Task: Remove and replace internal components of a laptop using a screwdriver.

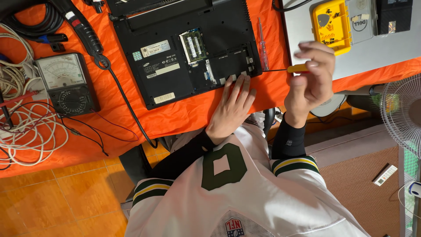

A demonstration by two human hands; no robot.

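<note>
Gripping a yellow-handled screwdriver [294, 68] whose shaft lies crosswise, tip toward the upturned black laptop [184, 48], the right hand [309, 83] is closed beside it, while the nearer left hand [233, 105] rests open-fingered on the laptop's corner.

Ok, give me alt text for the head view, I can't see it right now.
The right hand holds a yellow-handled screwdriver against the edge of an opened black laptop, while the left hand presses on its corner. They lie on an orange cloth, with an analog multimeter nearby.
</note>
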